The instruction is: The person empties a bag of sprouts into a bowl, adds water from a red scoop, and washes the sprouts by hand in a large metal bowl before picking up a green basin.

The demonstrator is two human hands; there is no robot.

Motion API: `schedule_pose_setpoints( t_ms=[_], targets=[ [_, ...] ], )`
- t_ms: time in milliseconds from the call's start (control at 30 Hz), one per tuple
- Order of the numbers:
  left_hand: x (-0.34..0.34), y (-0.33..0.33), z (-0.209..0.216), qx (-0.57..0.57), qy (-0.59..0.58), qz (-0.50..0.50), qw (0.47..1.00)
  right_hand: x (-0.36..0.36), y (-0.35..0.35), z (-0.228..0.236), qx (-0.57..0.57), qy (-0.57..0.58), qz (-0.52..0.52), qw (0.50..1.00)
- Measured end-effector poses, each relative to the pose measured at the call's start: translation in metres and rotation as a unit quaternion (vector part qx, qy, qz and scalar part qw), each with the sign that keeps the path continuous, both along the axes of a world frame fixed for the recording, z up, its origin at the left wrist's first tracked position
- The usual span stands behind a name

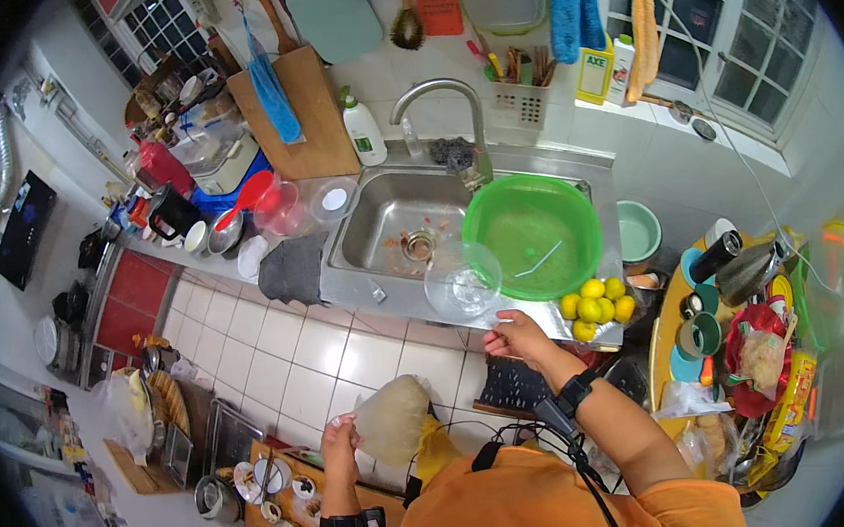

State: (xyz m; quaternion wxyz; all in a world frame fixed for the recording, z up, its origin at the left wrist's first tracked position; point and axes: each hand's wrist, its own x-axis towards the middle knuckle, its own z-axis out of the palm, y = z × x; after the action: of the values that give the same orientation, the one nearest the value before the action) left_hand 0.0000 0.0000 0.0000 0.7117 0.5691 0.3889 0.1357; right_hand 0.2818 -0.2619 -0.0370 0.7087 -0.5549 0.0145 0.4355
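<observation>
Pale translucent item (394, 422) hangs near, over floor tiles (266, 317), its left edge pinched by the left hand (339, 439); slippage could drop it. Right hand (517, 340): curled, contents indeterminable; bumping could dislodge the clear bowl (462, 282), far.

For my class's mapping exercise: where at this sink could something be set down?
Free: the left of the sink, beside scraps around the drain; also a narrow front counter strip between grey cloth and clear bowl, broken by one small object. Crowded: the right, with green basin and yellow fruit.
</observation>
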Motion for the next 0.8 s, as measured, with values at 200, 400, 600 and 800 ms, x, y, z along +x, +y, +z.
schedule_pose_setpoints(
  t_ms=[200,400,600,800],
  targets=[
    [0.026,0.093,-0.041,-0.094,0.042,0.002,0.995,0.015,0.061,-0.030,-0.144,0.068,-0.137,0.978],
    [0.049,0.148,-0.053,-0.134,0.141,-0.065,0.979,0.021,0.098,-0.038,-0.173,0.066,-0.209,0.960],
    [0.078,0.208,-0.064,-0.103,0.171,-0.150,0.968,0.025,0.132,-0.033,-0.114,0.081,-0.267,0.953],
    [0.095,0.229,-0.071,-0.092,0.197,-0.204,0.955,0.078,0.132,-0.006,0.068,0.033,-0.409,0.910]
  ],
)
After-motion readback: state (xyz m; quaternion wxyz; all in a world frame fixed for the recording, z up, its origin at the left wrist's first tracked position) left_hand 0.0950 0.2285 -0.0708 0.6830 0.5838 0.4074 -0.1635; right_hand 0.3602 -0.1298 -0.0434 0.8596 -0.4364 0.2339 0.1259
